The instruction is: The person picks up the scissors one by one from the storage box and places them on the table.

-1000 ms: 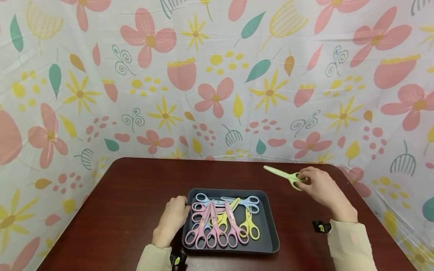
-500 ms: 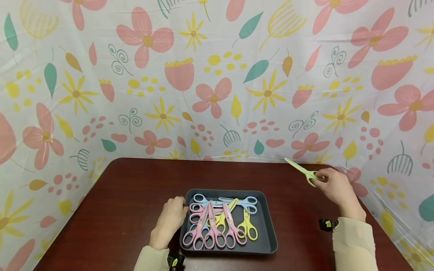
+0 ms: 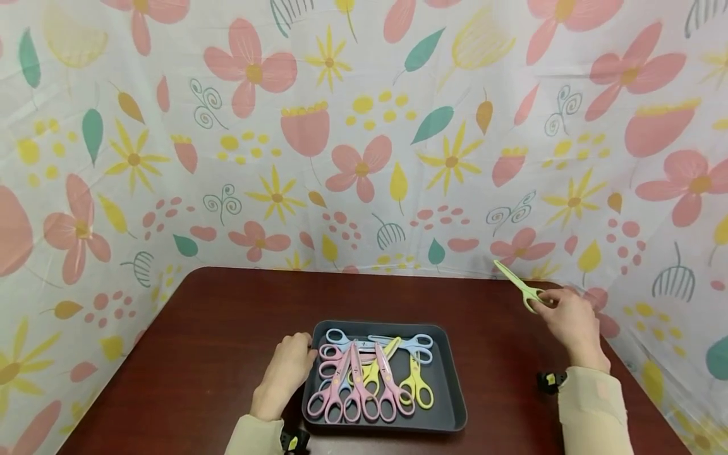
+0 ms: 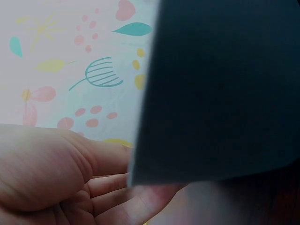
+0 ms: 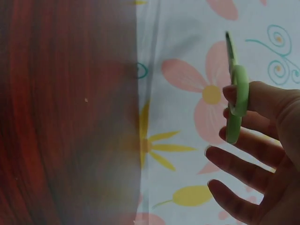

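Note:
Pale green scissors are pinched by their handle loops between the thumb and fingers of my right hand, raised over the far right of the table. Their blades point up and left. The right wrist view shows these scissors nearly edge-on, with the lower fingers spread loose. My left hand grips the left side of a dark grey tray; in the left wrist view the thumb lies against the tray's wall and fingers reach beneath it. Inside lie several pink scissors, yellow scissors and blue scissors, partly overlapping.
The tray stands near the front of a dark reddish-brown table. Behind the table hangs a white cloth printed with flowers and leaves, close to its far edge.
My right hand has carried the green scissors to the right, away from the tray, and their blades now point more steeply upward. The left hand stays at the tray's side.

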A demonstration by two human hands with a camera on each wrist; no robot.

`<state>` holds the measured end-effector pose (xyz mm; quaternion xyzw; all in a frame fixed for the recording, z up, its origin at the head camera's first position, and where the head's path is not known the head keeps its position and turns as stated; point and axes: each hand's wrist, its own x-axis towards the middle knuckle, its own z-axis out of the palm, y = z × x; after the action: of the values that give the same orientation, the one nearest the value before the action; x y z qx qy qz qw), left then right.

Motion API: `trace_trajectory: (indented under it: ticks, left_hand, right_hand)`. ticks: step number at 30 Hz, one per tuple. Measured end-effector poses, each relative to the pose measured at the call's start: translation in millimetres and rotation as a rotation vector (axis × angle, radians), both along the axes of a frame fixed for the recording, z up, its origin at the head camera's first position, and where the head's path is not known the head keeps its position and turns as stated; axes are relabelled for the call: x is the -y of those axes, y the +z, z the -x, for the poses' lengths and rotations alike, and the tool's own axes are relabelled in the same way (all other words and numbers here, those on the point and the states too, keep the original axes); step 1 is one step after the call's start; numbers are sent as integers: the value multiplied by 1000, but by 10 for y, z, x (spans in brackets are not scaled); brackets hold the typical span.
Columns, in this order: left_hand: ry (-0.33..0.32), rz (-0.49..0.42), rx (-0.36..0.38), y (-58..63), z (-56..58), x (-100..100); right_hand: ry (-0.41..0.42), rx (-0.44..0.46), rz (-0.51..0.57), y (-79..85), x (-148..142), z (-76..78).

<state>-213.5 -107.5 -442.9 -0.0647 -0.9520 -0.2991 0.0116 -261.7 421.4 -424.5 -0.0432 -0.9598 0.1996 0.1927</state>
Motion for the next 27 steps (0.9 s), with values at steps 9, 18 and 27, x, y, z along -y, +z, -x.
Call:
trace_trajectory:
  ticks: [9,18,27]
  left_hand:
    - [-13,-16,-4,8,-27,0]
    - [-16,-6,7,-8,-3,0]
    - [2,6,14,5,-1,-2]
  right_hand:
    - [18,118,-93,20,-151,101]
    - [53,247,-178,-23,-249,159]
    - [55,327,-201,-114,-267,262]
